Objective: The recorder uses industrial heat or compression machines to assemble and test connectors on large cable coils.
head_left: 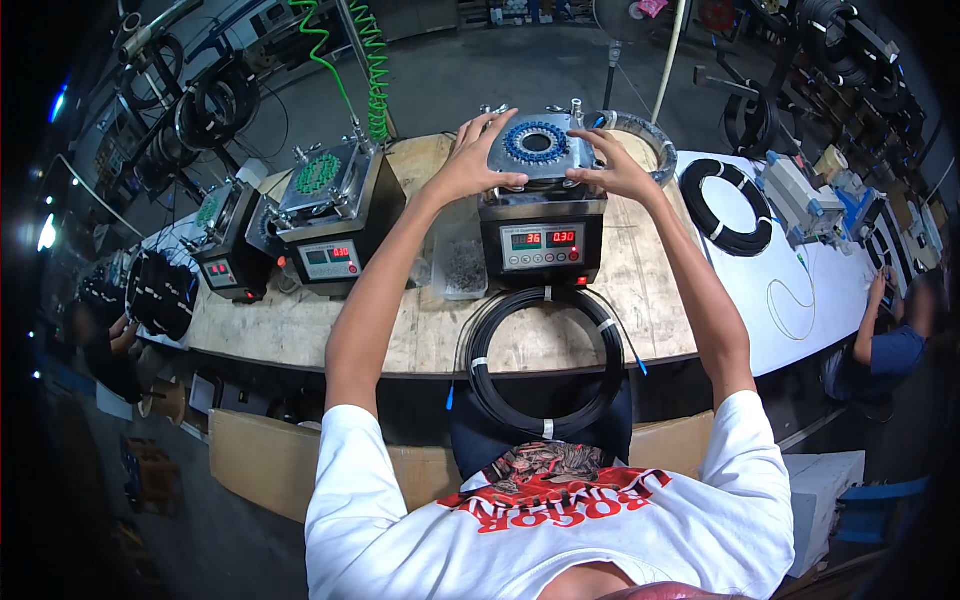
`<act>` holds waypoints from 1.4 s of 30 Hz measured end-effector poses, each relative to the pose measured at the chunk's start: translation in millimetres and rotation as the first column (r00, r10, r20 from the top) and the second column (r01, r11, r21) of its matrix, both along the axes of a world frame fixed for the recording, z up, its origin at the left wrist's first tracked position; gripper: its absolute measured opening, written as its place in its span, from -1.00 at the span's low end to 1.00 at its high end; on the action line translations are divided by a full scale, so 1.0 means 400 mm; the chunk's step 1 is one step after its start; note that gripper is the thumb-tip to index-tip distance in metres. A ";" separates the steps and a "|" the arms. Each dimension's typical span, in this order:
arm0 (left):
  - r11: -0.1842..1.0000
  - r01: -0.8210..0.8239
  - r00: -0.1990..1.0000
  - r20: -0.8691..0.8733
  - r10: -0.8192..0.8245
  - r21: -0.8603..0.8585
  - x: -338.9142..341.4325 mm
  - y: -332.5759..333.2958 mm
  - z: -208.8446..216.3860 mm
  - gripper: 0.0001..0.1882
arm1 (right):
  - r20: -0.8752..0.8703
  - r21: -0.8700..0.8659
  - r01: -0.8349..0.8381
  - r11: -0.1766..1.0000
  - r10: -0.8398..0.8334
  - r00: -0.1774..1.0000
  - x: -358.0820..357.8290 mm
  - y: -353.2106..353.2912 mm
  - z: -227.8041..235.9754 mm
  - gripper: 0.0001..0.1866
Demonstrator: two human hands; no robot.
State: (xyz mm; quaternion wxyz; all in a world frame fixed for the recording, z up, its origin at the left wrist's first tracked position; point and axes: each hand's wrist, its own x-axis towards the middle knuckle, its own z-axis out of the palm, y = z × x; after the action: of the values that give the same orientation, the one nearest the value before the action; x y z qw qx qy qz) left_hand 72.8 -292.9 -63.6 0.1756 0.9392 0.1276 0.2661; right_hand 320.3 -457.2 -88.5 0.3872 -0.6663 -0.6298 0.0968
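A square metal plate (560, 121) lies on top of the black and steel polishing machine (491, 222) in front of me. It carries a ring of blue connectors (515, 148) around a dark round hole. My left hand (468, 168) grips the plate's left side, thumb at the near corner and fingers toward the far one. On the opposite side my right hand (622, 174) holds it the same way. The undersides of my fingertips are hidden. Red and green digits glow on the machine's front panel (543, 247).
Two similar machines with green rings, one nearer (330, 235) and one farther (225, 245), stand to the left. A clear tub (463, 268) of small parts sits beside my machine. A black cable coil (480, 385) overhangs the table's front edge; another coil (697, 205) lies right. Co-workers sit at both sides.
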 end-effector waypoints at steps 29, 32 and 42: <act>0.986 -0.006 0.973 0.228 0.044 -0.165 0.003 0.112 -0.060 -0.44 | -0.042 0.038 0.063 0.997 -0.062 0.997 0.119 0.050 -0.071 -0.58; 0.940 -0.028 0.922 0.355 0.156 -0.341 -0.124 -0.005 -0.122 -0.58 | -0.034 -0.165 0.058 0.985 -0.065 0.997 0.137 -0.082 -0.140 -0.56; 0.910 -0.277 0.945 -0.256 0.201 -0.310 -0.498 -0.264 -0.462 -0.82 | 0.173 -0.635 0.159 0.756 -0.062 0.983 -0.035 -0.416 -0.463 -0.72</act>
State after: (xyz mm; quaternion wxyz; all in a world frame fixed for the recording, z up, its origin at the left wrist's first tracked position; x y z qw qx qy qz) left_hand -126.3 -398.7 -248.3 0.2865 0.8950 0.3050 0.1544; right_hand 306.5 -623.7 -273.8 0.0938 -0.7999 -0.5432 0.2372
